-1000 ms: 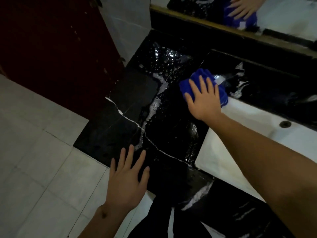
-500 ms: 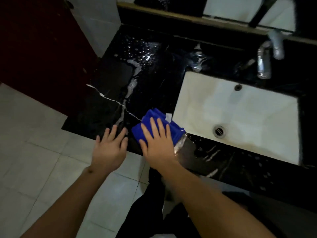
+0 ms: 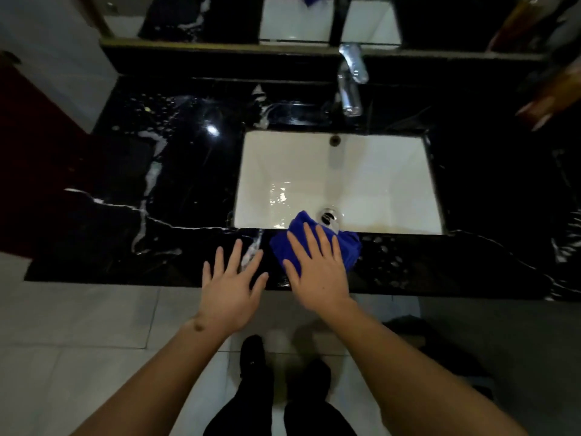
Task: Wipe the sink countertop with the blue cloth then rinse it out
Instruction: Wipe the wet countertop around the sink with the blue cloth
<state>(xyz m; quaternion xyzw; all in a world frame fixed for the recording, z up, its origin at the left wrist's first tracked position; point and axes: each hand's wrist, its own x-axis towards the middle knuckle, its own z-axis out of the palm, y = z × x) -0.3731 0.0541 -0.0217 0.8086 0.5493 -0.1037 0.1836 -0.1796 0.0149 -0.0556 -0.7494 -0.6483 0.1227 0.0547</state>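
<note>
— Black countertop (image 3: 176,171) left of the basin (image 3: 371,171): wet streaks and droplets, not yet wiped. Same on the strip to the basin's right.

— Cloth (image 3: 347,250)?

— On the front ledge below the basin, one corner overhanging the rim beside the drain (image 3: 328,215).

— Risk?

— Only pressed flat under the right hand (image 3: 317,265), fingers straight, no grip; could bunch, or slip into the basin. Left hand (image 3: 231,287) spread, holding nothing, at the wet front edge; could skid.
</note>
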